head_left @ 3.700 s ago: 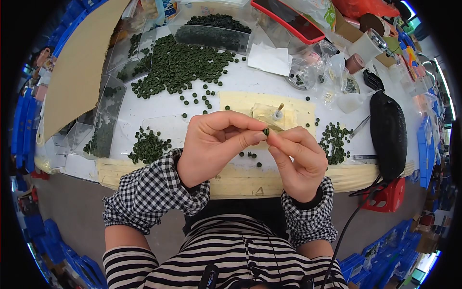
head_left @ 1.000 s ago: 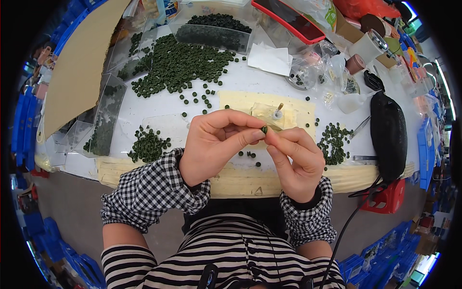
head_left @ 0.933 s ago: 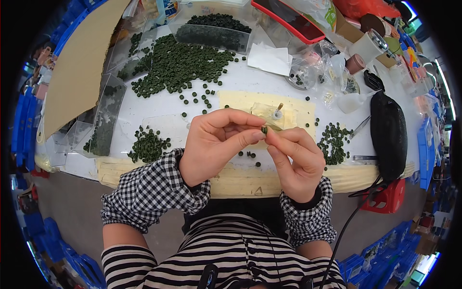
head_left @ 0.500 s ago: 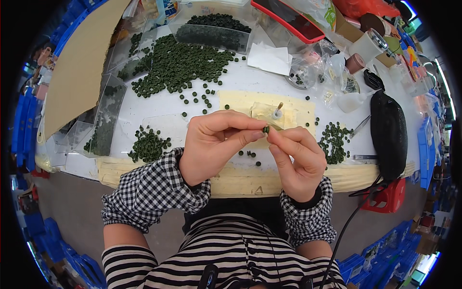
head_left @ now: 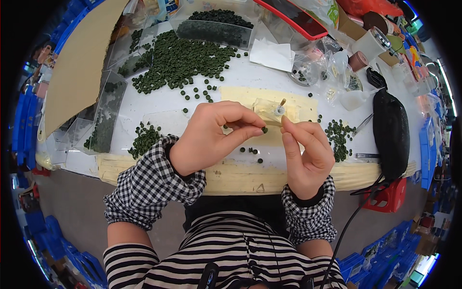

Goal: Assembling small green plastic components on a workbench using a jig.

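Drawing right hand (head_left: 310, 156), fingertips close but grip unclear, away from left hand (head_left: 204, 135), pinching small dark-green round piece (head_left: 264, 130) mid-frame in left fingertips, seemingly leaving loose dark-green heap (head_left: 178, 62) untouched at upper left.

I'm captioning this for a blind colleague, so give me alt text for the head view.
A person's bare left hand pinches a small, round, dark green piece over a white worktable, the bare right hand close by but apart. Beyond them is a cream-coloured block with a short brown-tipped peg; a large heap of similar green pieces lies at upper left.
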The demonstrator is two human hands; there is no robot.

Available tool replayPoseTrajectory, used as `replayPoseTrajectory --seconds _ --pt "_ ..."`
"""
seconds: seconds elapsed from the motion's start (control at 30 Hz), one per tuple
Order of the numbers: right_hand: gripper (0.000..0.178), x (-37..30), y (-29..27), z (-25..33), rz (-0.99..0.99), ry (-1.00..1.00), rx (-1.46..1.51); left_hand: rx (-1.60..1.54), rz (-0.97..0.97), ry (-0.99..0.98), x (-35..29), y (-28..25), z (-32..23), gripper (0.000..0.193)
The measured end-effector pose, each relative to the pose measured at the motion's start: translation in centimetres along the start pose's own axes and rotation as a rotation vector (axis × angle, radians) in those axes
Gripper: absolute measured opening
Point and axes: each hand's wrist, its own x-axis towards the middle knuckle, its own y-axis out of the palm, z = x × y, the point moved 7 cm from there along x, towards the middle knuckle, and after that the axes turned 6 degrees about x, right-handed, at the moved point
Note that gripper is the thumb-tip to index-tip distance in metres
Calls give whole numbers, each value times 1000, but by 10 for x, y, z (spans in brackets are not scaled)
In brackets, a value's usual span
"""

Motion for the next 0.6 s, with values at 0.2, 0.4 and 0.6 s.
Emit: replayPoseTrajectory --seconds 0.2,0.4,0.6 --pt "29 -1 0 1 -26 -16 -31 447 112 207 -5 10 4 13" --pt "28 -1 -1 2 -48 -23 -54 469 -7 171 -2 -13 1 11" --pt "28 -2 -2 3 -85 -63 -68 659 -150 50 -20 -63 -9 11"
